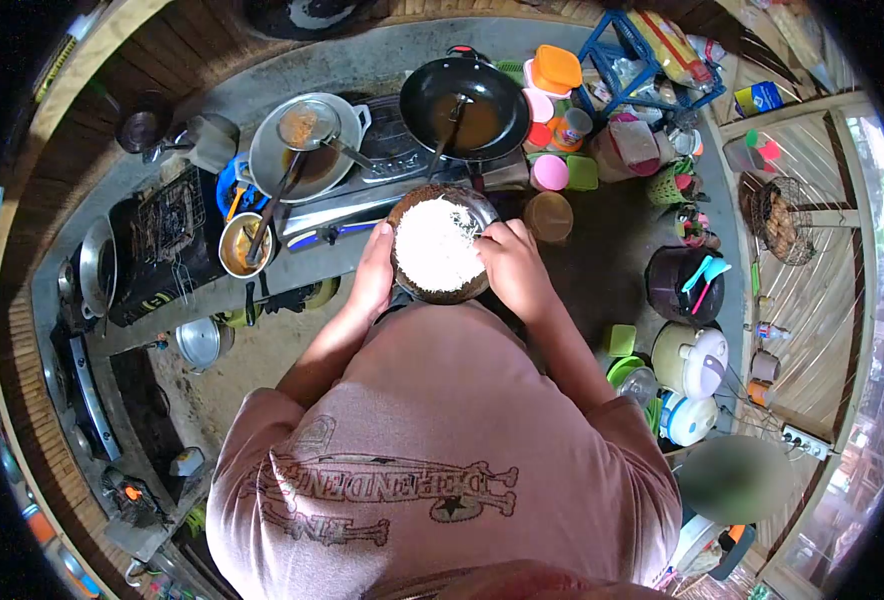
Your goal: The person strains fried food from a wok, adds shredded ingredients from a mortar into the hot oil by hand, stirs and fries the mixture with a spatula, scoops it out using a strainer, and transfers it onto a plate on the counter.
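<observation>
In front of my shirt I hold a round, dark brown bowl (400,206) heaped with white shreds (432,245), whose exact kind I cannot tell. Around its left rim my left hand (373,268) is closed, thumb on top. My right hand (512,262) is at the right side of the bowl, fingers bent together at the edge of the shreds; what they pinch is hidden. Just beyond the bowl sits a black wok (507,105) with brown liquid and a dark-handled spatula (454,125) in it.
Left of the wok, a strainer (307,125) rests over a grey pan (262,150) on the stove. A small pot (230,262) with orange contents stands nearer. Plastic containers (558,70) crowd the right, with a black pot (682,285) and a rice cooker (704,362) lower down.
</observation>
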Available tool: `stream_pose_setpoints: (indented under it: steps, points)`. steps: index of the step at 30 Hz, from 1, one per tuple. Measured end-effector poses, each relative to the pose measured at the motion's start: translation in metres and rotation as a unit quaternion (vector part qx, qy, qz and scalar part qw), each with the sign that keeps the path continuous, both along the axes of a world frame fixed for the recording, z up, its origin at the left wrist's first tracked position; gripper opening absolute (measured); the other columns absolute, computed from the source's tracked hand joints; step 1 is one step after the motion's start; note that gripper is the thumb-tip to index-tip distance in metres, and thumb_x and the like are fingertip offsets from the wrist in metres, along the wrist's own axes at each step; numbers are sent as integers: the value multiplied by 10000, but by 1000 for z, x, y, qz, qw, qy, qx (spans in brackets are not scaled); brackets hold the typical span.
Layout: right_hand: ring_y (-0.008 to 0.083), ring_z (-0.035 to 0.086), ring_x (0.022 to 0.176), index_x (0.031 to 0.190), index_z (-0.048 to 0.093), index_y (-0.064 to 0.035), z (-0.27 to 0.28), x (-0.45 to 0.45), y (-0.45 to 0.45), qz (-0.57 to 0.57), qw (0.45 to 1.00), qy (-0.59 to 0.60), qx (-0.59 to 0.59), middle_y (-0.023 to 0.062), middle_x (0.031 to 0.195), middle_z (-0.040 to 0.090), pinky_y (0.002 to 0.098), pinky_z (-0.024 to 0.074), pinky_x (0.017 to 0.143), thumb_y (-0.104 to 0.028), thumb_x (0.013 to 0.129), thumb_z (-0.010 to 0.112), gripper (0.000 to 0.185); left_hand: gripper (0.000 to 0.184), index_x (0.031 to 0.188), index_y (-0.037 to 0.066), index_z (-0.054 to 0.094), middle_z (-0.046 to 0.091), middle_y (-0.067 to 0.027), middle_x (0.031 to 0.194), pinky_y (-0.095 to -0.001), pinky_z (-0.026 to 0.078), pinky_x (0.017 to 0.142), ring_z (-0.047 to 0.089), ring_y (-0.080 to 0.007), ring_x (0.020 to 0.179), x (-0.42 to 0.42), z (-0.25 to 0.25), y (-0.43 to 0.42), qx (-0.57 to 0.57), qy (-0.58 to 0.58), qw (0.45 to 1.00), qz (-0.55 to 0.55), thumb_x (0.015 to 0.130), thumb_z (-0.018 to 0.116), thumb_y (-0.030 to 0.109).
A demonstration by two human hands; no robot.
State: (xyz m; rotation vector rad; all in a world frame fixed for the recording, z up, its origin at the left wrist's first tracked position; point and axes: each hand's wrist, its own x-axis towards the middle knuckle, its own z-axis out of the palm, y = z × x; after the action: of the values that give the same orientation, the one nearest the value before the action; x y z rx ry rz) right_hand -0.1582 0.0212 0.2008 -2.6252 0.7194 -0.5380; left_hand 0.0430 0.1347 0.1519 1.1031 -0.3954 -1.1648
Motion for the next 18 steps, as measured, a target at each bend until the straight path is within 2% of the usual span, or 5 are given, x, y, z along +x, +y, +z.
stream_pose_setpoints:
  steps: [4,6,9,16,18]
  points:
    - [292,556,914,873,681,-31,-3,28,-2,6,999,39,-29,80,928,639,387,477,819,-16,773,682,101,464,1385,-5,445,555,-124,1314,-356,381,1075,521,-196,1218,22,-4,7,22,19,1000,0,1086,316,325]
    - [306,562,907,882,671,-29,-7,37,-4,-9,999,-47,20,85,925,644,396,479,810,-29,801,669,81,448,1348,-7,468,562,-117,1288,-349,384,1065,522,-188,1201,30,-7,7,16,44,999,-4,1087,313,323]
    - [321,578,925,910,670,-30,8,48,-3,-34,992,-55,111,96,940,655,407,483,816,-28,815,663,96,437,1320,-9,479,564,-113,1270,-341,386,1055,519,-182,1190,39,-18,5,2,19,1000,3,1088,311,321]
    - [326,598,999,1067,673,-37,10,46,10,-17,997,6,76,122,1056,654,400,502,834,-13,803,660,265,433,1323,-13,473,558,-115,1278,-336,387,1052,513,-185,1198,48,-25,-4,-15,14,999,-39,1086,321,316]
    - [323,599,1004,1114,663,-28,20,47,18,27,997,47,56,126,1080,647,395,509,833,-47,835,627,282,428,1314,-18,480,559,-114,1280,-337,390,1052,516,-187,1199,48,-34,-8,-12,51,998,-30,1084,331,311]
